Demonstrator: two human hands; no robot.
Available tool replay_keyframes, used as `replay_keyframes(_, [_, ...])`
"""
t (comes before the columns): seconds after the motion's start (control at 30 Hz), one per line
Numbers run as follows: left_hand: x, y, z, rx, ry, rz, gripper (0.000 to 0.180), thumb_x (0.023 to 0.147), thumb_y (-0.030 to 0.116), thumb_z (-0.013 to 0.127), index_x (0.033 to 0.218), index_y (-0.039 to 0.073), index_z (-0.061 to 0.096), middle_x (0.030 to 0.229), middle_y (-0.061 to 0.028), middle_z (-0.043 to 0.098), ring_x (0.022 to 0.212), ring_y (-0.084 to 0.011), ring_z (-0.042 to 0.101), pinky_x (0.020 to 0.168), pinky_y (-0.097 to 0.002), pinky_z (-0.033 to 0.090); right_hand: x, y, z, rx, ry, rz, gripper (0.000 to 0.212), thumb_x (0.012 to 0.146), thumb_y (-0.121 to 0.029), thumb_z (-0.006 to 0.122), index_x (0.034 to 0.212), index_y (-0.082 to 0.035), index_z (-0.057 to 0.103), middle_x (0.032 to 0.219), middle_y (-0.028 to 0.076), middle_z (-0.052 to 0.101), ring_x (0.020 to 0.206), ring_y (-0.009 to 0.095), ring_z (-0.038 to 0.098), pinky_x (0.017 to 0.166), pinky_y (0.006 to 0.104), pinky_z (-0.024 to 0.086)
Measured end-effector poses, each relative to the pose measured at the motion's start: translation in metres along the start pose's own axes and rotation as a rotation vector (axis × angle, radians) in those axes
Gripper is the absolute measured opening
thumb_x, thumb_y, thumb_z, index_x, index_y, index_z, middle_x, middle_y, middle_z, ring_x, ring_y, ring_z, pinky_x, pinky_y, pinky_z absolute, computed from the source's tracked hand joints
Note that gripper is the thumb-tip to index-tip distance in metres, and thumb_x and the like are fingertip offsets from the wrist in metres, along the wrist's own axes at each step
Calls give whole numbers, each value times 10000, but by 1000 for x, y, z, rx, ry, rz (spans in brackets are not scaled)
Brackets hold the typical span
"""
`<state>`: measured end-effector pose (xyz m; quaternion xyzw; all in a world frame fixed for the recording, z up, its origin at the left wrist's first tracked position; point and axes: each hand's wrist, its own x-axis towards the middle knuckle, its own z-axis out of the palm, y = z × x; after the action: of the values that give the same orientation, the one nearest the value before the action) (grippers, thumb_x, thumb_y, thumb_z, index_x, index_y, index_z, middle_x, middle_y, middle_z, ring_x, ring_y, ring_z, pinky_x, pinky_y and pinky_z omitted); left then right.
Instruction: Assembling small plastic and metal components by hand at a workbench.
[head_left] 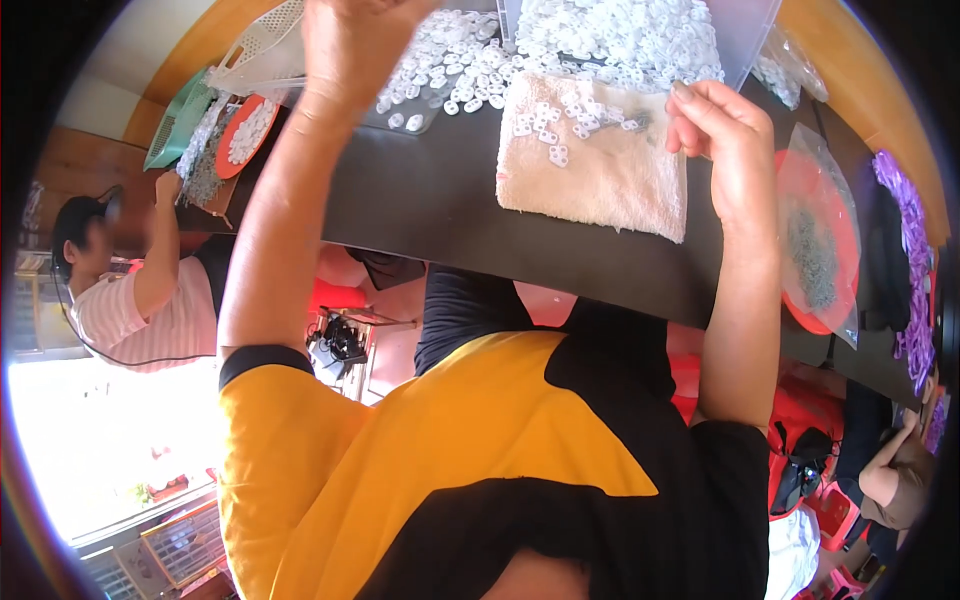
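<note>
My left hand reaches over a pile of small white plastic pieces at the far side of the dark table; its fingers are cut off by the upper edge. Close to the right side of a folded beige towel, my right hand is raised with its fingers curled and thumb and forefinger together. Whatever may be between those fingertips is too small to make out. Several flat white pieces with holes lie scattered on the towel. Behind it stands a see-through bin heaped with more white pieces.
To the right, a red plate in a see-through bag holds small grey metal bits. Purple strips hang farther right. At the left are a green basket, a red plate of white pieces and a seated person. Another person sits lower right.
</note>
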<state>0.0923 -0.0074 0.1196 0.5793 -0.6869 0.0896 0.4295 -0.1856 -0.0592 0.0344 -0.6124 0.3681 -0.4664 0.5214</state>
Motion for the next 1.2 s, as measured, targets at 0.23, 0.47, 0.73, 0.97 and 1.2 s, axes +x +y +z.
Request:
replay_keyframes(0.23, [-57,-2,102,-174,-335,185,91,788,102,704,835,34,668,794,-100,630,693,-223,633,631,-320,494,2,10,10,-98,9,-46,219,863,-168,677,718,-16,615,571,-16,508,546,65,466,529,226,340])
replay_keyframes(0.47, [-66,-16,138,94,-446,252,203,784,233,703,766,50,618,811,-107,614,719,-326,628,664,-426,498,5,22,15,-223,-2,-80,219,858,-140,669,716,13,602,562,-10,492,517,62,431,481,251,344])
replay_keyframes(0.73, [-64,-24,124,-178,-489,22,96,790,83,647,868,29,658,813,-85,634,695,-232,631,659,-322,506,4,22,15,-359,2,-168,226,841,-151,663,737,34,583,566,46,493,534,113,430,520,306,375])
replay_keyframes(0.97, [-65,-3,123,-222,-393,116,80,799,104,651,851,44,648,849,-86,629,731,-256,634,681,-351,511,1,18,16,-435,9,-185,234,833,-179,663,760,31,589,588,113,527,546,169,454,558,330,399])
replay_keyframes(1.2, [-64,-4,135,141,-545,313,124,825,163,656,859,45,641,812,-73,633,711,-268,621,654,-384,504,-1,16,17,-478,-11,-175,148,869,-106,652,781,8,615,618,-25,523,587,57,447,548,235,367])
